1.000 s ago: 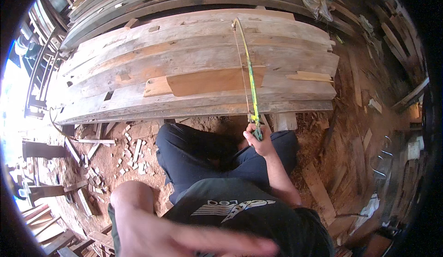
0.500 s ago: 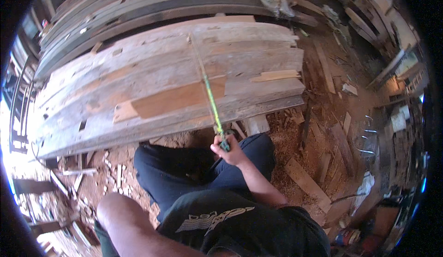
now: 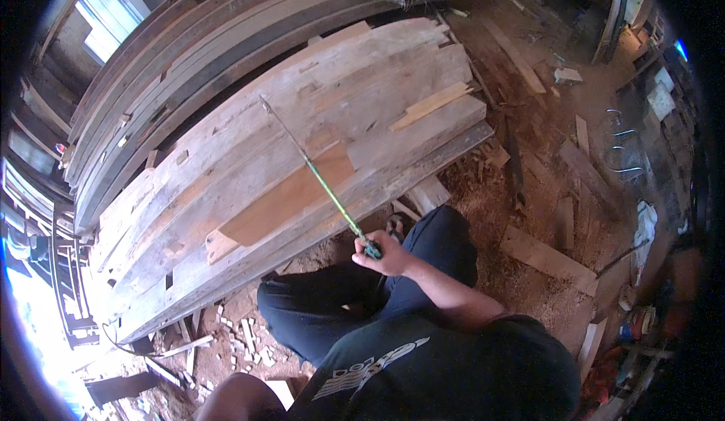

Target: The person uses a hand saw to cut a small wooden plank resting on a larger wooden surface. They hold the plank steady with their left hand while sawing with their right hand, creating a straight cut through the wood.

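The nearer right hand (image 3: 383,255) is gripping a green saw (image 3: 330,191), fingers wrapped; the left hand is hiding from view. Ahead-left, a brown board (image 3: 276,209) is paralleling the counter (image 3: 415,149)'s near edge.

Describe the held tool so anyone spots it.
Find the pale plank bed, then the right hand just off its near edge. The long, thin tool it grips reaches over the bed; its bright green shaft stands out from the wood.
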A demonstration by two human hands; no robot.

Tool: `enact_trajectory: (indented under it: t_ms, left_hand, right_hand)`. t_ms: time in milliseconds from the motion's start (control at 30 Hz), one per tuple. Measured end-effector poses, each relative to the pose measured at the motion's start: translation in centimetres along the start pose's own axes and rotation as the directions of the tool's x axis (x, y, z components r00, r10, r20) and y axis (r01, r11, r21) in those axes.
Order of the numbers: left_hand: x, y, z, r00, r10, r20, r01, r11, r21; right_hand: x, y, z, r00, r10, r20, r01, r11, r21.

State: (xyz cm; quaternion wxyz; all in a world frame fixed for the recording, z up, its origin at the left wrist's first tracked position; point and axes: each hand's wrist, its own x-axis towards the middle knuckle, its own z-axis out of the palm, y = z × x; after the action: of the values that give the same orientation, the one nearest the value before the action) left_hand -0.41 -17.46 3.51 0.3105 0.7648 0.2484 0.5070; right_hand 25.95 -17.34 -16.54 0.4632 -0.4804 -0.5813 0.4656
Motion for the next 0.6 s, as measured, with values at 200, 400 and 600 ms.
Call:
enact_trajectory:
  t_ms: [200,400,600]
  left_hand:
    - [-2.6,0.3,-1.8,0.998,-0.041,-0.051,0.042,0.999,0.03]
    - [-3.6,0.9,-2.9,0.998,-0.049,-0.045,0.051,0.998,0.043]
    - [-4.0,1.6,-3.8,0.998,-0.053,-0.037,0.056,0.996,0.069]
  right_hand:
    - [0.0,-0.1,-0.1,0.999,0.035,0.011,-0.035,0.999,0.035]
    - [-0.2,0.3,0.2,0.999,0.026,-0.036,-0.024,0.999,0.037]
    - [-0.1,0.8,0.3,0.999,0.035,0.006,-0.035,0.999,-0.002]
